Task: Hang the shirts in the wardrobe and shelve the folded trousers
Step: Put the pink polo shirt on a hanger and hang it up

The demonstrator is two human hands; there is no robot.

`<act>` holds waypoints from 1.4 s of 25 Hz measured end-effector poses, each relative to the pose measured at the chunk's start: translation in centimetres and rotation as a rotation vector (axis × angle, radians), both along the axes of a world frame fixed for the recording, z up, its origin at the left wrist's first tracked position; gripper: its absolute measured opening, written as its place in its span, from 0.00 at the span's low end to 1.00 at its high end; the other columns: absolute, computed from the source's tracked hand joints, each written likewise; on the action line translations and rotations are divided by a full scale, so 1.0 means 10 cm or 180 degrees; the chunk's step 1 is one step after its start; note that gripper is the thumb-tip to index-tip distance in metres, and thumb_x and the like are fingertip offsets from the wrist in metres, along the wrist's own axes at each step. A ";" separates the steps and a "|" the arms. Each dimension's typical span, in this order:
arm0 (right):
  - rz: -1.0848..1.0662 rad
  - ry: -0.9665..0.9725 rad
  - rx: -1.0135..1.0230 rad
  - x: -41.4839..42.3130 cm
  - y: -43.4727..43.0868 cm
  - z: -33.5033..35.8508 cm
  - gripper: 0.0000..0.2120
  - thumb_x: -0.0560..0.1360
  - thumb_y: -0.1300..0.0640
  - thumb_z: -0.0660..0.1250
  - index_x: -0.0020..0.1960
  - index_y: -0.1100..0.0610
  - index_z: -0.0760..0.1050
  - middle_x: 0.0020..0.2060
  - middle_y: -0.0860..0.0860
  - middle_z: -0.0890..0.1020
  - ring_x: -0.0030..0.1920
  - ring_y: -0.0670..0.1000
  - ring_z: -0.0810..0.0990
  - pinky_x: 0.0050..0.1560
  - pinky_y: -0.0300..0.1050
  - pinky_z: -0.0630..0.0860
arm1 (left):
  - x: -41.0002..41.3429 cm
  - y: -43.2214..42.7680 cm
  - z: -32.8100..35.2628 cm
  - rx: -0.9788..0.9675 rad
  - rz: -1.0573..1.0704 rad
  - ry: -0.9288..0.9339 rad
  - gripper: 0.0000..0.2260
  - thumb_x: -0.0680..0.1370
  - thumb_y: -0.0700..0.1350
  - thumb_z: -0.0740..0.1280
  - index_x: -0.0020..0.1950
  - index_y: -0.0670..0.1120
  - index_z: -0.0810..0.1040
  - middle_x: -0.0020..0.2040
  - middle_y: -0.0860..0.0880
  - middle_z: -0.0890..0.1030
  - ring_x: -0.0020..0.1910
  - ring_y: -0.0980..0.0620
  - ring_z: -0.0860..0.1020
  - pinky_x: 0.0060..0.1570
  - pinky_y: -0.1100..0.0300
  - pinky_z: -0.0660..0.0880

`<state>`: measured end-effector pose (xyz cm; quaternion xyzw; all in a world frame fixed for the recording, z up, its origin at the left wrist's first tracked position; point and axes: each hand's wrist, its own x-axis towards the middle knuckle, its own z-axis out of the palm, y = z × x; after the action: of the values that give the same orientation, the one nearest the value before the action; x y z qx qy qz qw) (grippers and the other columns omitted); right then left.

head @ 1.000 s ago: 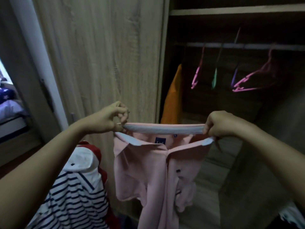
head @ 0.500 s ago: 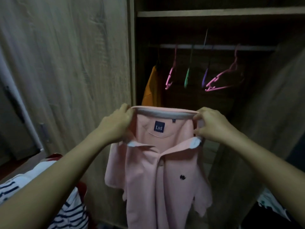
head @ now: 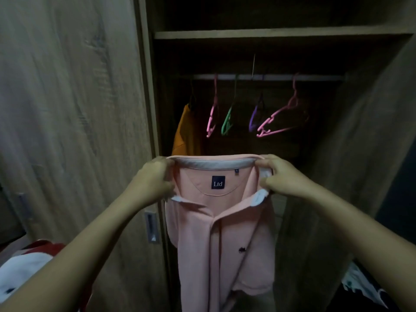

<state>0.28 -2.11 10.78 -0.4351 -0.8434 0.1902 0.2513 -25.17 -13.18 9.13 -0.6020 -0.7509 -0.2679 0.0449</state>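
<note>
A pink polo shirt (head: 221, 239) with a white-lined collar and a dark "Ltd" label hangs in front of the open wardrobe. My left hand (head: 151, 180) grips the collar's left side and my right hand (head: 278, 176) grips its right side, holding the neck spread. Behind it, the wardrobe rail (head: 267, 77) carries an orange shirt (head: 185, 131) at the left and several empty hangers: a pink hanger (head: 212, 113), a green hanger (head: 227, 122), a purple hanger (head: 254, 118) and a second pink hanger (head: 281, 120) turned sideways.
The closed wooden wardrobe door (head: 74, 113) with a metal recessed handle (head: 152, 226) fills the left. A shelf (head: 270, 34) runs above the rail. White and red clothes (head: 24, 269) lie at the bottom left, patterned fabric (head: 362, 287) at the bottom right.
The view has swung right to face the open wardrobe. Both hands raised the pink shirt and shifted to the collar's sides, so the label now shows. The striped shirt left the view.
</note>
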 end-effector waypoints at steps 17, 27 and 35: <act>0.0661 -0.0198 0.0706 -0.11 0.83 0.45 0.25 0.68 0.57 0.66 0.64 0.61 0.71 0.60 0.51 0.67 0.64 0.47 0.66 0.52 0.26 0.57 | -0.03 2.68 0.78 0.0138 0.0314 -0.2060 0.29 0.80 0.59 0.55 0.70 0.37 0.69 0.68 0.38 0.72 0.67 0.40 0.71 0.65 0.54 0.67; 0.0457 0.0201 0.0259 0.06 0.91 0.11 0.30 0.71 0.64 0.65 0.72 0.58 0.63 0.62 0.43 0.63 0.62 0.39 0.64 0.58 0.28 0.59 | -0.01 2.83 0.68 0.0943 0.0268 -0.1894 0.15 0.82 0.46 0.54 0.63 0.42 0.73 0.55 0.41 0.78 0.52 0.43 0.77 0.47 0.53 0.72; 0.0130 0.0205 0.0291 -0.24 0.59 -0.10 0.27 0.71 0.67 0.64 0.70 0.63 0.66 0.67 0.53 0.65 0.67 0.48 0.66 0.59 0.28 0.56 | -0.01 1.39 0.00 0.1056 0.0580 -0.0680 0.09 0.79 0.46 0.54 0.51 0.43 0.70 0.44 0.39 0.80 0.43 0.36 0.79 0.44 0.44 0.77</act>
<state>-2.15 3.77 9.74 -0.3995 -0.8515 0.1705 0.2939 -25.25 0.69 9.18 -0.4842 -0.7482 -0.4450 0.0875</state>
